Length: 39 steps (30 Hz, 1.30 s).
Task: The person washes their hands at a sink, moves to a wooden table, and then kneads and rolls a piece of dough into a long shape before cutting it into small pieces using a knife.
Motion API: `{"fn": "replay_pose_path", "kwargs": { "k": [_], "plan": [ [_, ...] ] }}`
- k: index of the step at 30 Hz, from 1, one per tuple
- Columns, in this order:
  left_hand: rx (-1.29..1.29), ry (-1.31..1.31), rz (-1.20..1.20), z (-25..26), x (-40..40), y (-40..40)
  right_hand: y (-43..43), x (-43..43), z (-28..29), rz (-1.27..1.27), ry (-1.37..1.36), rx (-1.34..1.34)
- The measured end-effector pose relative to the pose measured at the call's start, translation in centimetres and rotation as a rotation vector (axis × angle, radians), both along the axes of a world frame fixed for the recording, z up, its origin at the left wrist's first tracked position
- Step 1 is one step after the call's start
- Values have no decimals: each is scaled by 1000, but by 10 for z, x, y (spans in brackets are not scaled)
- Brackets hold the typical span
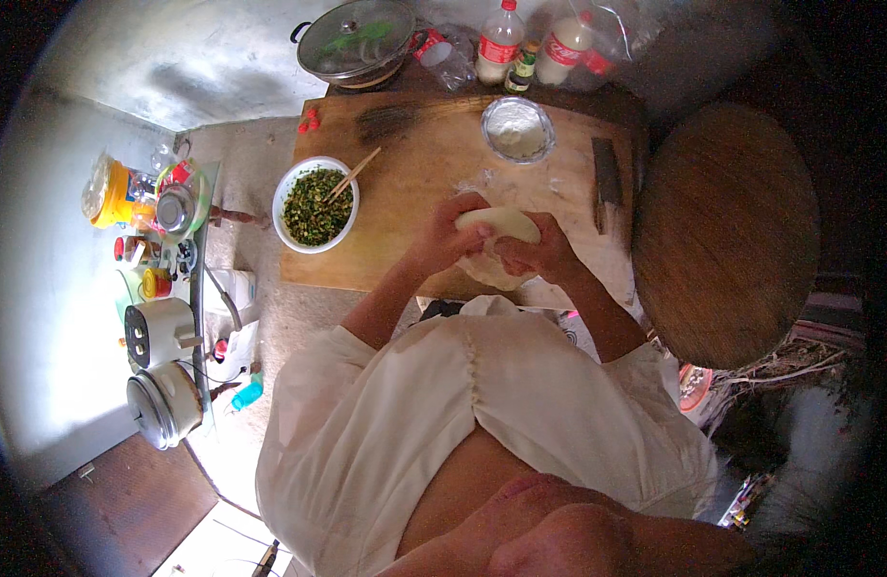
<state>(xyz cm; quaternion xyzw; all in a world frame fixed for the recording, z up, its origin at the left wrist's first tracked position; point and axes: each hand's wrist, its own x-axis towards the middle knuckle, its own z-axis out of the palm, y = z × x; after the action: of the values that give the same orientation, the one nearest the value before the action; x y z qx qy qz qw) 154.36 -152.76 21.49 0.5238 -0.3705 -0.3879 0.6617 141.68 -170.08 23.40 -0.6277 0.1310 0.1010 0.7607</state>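
A smooth, pale lump of dough (502,221) is held between my two hands over the wooden board (407,216). My left hand (449,234) grips its left end, with the thumb on the near side. At the other end my right hand (546,249) closes around it, fingers curled underneath. Under the hands, near the board's front edge, lies another pale mass (497,272), probably dough, partly covered by them. A metal bowl of white flour (517,130) stands beyond. To the left is a white bowl (277,205) of chopped green filling, with chopsticks (357,172) resting in it.
A cleaver-like dark blade (606,180) lies at the board's right. Beside it stands a large round wooden lid or board (728,234). A lidded pan (353,43) and plastic bottles (499,45) line the back. A cluttered side table holds a rice cooker (165,404).
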Motion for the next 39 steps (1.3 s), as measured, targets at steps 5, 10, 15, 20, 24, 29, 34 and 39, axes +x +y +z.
{"fn": "replay_pose_path", "kwargs": {
  "k": [5,10,15,20,24,29,34,39],
  "plan": [
    [107,-586,96,10,5,-6,-10,-3,-13,266,-6,-146],
    [118,-705,98,26,11,-13,9,5,4,187,33,-148],
    [235,-669,107,42,11,-6,2,0,-8,255,-62,-374],
    [170,-655,131,41,10,-5,14,-8,-28,139,-142,-452],
    [323,-637,100,50,7,-1,8,-3,-17,222,-87,-487],
    [119,-978,254,47,-9,-16,17,12,3,299,-201,-383],
    [1,-177,62,-5,-2,-2,23,0,17,-121,26,-195],
    [273,-21,69,7,-3,9,-5,-8,-12,64,-60,30]
  ]
}}
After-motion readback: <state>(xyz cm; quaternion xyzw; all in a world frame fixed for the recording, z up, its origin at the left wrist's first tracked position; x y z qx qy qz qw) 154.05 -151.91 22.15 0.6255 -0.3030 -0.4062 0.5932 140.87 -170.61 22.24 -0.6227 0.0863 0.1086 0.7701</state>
